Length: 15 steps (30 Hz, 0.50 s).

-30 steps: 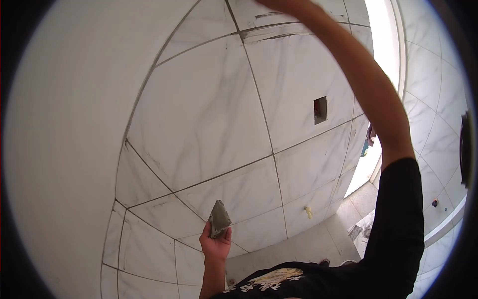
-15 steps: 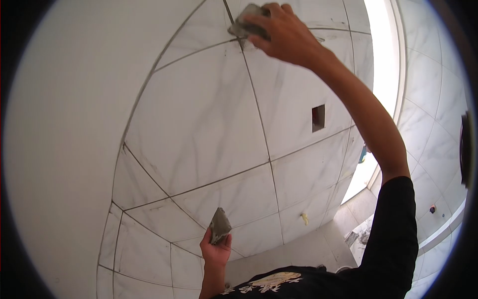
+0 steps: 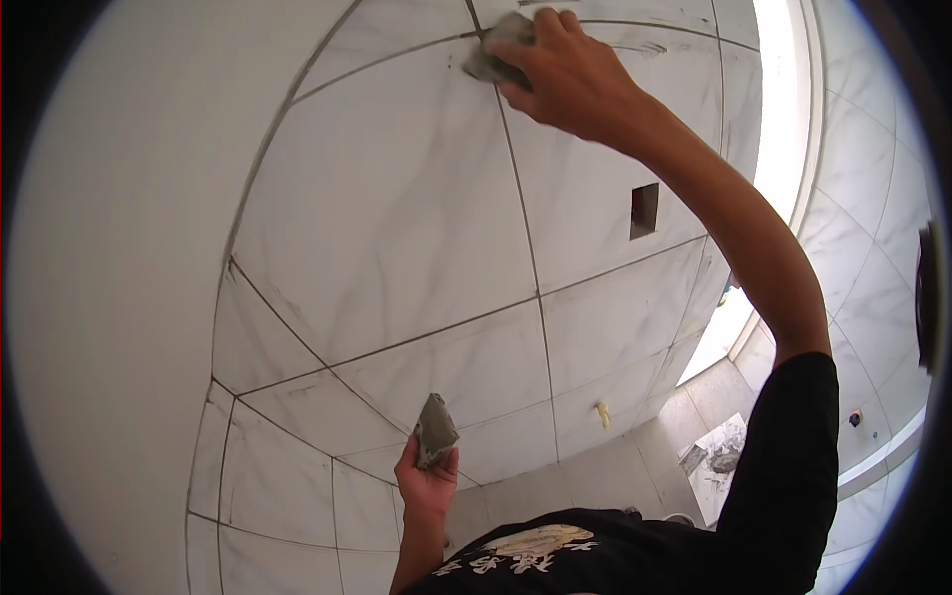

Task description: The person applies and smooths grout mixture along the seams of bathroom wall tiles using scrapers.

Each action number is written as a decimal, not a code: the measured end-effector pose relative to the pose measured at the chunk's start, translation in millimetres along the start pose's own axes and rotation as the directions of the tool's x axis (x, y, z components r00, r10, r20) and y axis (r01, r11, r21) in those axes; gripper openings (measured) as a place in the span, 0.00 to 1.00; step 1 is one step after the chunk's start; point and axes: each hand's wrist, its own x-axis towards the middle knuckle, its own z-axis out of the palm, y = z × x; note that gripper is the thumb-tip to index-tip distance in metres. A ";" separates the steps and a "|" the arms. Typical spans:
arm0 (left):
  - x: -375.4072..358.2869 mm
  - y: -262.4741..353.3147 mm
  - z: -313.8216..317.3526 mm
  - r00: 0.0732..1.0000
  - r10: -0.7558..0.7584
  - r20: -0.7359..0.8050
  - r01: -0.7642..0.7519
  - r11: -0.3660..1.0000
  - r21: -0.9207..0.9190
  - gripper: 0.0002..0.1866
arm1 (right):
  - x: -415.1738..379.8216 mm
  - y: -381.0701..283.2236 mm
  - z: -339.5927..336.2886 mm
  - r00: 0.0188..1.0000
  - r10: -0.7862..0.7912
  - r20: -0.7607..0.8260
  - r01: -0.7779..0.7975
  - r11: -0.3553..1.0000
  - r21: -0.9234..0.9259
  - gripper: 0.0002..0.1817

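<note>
High on the marble-patterned tile wall (image 3: 397, 218), my right hand (image 3: 585, 84) is closed around a grey, pad-like block (image 3: 504, 50), blurred by motion. The block lies over a dark vertical joint, just below a crossing of joints. Lower down, my left hand (image 3: 428, 486) grips a flat, pointed grey piece (image 3: 436, 433) that looks smeared with grout, tip upward. My fingers cover its lower end. Thumb and fingers show at its two sides, and the wall is behind it.
A rectangular cut-out (image 3: 644, 211) opens in the wall below my right forearm. A yellowish fitting (image 3: 602, 415) sticks out lower down. Right of it are a bright doorway (image 3: 788, 109) and a grey-smeared board (image 3: 722, 456) on the floor. A plain pale surface (image 3: 129, 297) fills the left.
My right hand and its grey block have gone from above the joint crossing to just below it, along the vertical joint. The view has shifted slightly; my left hand still holds the pointed piece.
</note>
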 end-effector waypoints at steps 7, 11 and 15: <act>0.9 5.0 6.2 1.000 -0.005 0.022 0.004 0.999 0.047 0.16 | -12.4 30.3 -30.2 0.990 0.129 -0.055 -0.128 0.992 0.021 0.27; 9.7 -8.7 8.3 0.999 -0.032 0.010 0.032 0.998 0.053 0.17 | -6.1 47.1 -12.1 0.973 0.200 -0.113 -0.189 0.977 0.098 0.30; 14.2 -24.8 12.5 0.997 -0.081 0.001 0.080 0.995 0.056 0.16 | -49.2 55.4 43.9 0.971 0.138 -0.198 -0.130 0.990 0.052 0.31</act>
